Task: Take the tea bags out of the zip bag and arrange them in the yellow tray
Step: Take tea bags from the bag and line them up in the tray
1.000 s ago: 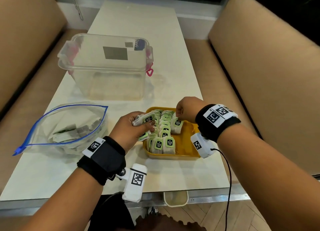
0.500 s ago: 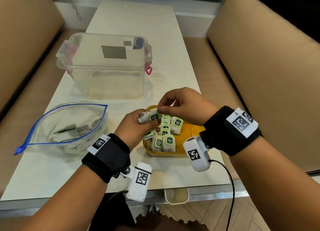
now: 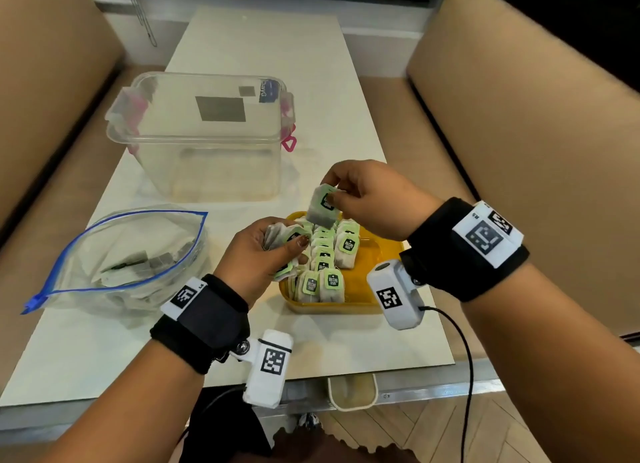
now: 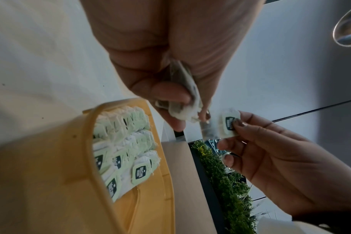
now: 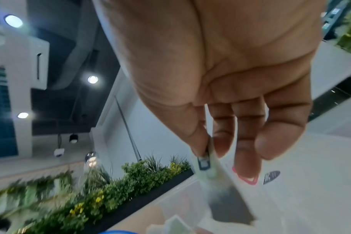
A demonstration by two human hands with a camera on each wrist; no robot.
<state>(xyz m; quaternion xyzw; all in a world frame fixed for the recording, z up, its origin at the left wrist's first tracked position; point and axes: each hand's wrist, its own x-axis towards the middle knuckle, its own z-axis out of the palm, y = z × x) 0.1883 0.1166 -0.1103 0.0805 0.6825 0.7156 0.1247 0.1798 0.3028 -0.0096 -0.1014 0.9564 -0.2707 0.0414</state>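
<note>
The yellow tray [image 3: 382, 251] sits near the table's front edge, with rows of green-tagged tea bags [image 3: 329, 254] standing in its left part. My left hand [image 3: 266, 251] hovers at the tray's left rim and grips a bunch of tea bags [image 3: 285, 235], also visible as a crumpled bundle of tea bags [image 4: 182, 101] between thumb and fingers. My right hand [image 3: 349, 194] pinches a single tea bag [image 3: 322, 209] by its tag above the tray's far end. The same single tea bag [image 5: 214, 178] hangs from thumb and forefinger. The zip bag [image 3: 117, 258] lies open at the left with more tea bags inside.
A clear plastic tub [image 3: 204, 133] with pink latches stands behind the tray and zip bag. Tan benches [image 3: 540, 150] flank the white table [image 3: 263, 46] on both sides. The tray's right part [image 4: 150, 205] shows bare yellow floor.
My right hand left the tray's right side, came across to the bunch in my left hand, and now lifts one tea bag up above the tray. The left hand has stayed in place.
</note>
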